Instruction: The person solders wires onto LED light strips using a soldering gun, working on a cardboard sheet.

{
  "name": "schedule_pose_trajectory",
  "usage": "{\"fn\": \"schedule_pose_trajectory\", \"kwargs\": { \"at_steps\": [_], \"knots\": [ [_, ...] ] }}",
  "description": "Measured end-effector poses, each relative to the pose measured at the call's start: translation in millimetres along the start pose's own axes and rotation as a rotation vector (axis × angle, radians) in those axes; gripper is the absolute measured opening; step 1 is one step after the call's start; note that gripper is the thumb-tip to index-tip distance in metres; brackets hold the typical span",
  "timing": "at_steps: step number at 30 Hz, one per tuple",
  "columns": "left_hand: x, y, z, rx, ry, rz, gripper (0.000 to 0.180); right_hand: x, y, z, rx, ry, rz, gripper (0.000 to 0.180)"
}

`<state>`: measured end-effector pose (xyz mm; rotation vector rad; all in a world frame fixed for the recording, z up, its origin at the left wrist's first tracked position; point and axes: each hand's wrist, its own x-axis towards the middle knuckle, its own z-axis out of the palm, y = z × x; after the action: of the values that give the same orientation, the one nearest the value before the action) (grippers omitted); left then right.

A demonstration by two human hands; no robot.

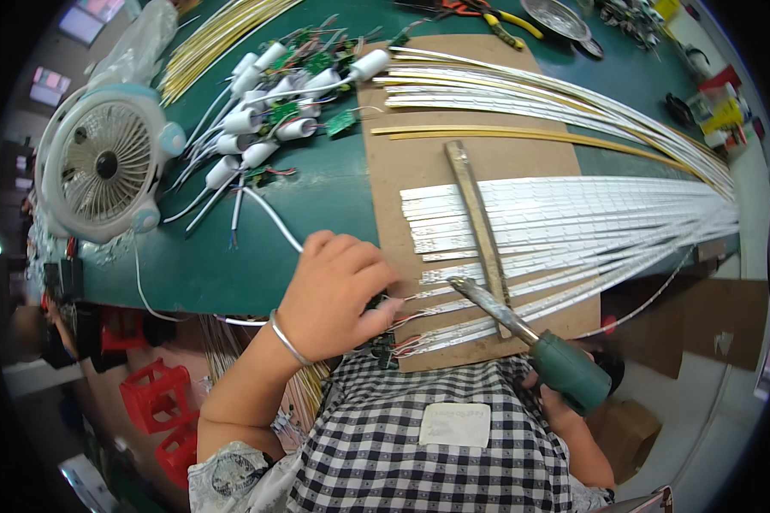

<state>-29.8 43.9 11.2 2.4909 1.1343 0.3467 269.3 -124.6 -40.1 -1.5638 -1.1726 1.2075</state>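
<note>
My left hand [338, 295], with a silver bangle at the wrist, is closed at the near left edge of a brown board, thumb and fingers bent together. A dark bit shows between them, too small to name. Below the thumb lies a small circuit board [383, 349], with red and white wires [409, 344] running to the nearest LED strips [453, 332]. My right hand [558, 410], partly hidden, grips a soldering iron [566, 369] by its green handle. The iron's metal tip points up and left, above the strips and left of a flat metal bar [477, 227] laid across them.
Beyond my left hand lies a pile of white lamp sockets [257, 154] with cables and green boards. A fan [107, 167] stands at the left. More strips [505, 98] lie farther back, with yellow-handled pliers [506, 34] and a metal dish [560, 19]. Red stools [156, 395] stand below left.
</note>
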Motion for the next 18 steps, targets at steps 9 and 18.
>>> {"fn": "schedule_pose_trajectory", "kwargs": {
  "at_steps": [9,18],
  "knots": [
    [-34.1,27.1,19.2,-0.143,-0.162,0.003,0.036,4.0,7.8,-7.5,-0.194,-0.095,-0.096,0.042],
    [-9.5,-79.7,-31.2,0.248,0.552,-0.115,0.014,5.0,-3.1,-3.5,-0.077,-0.032,-0.091,0.049]
  ]
}}
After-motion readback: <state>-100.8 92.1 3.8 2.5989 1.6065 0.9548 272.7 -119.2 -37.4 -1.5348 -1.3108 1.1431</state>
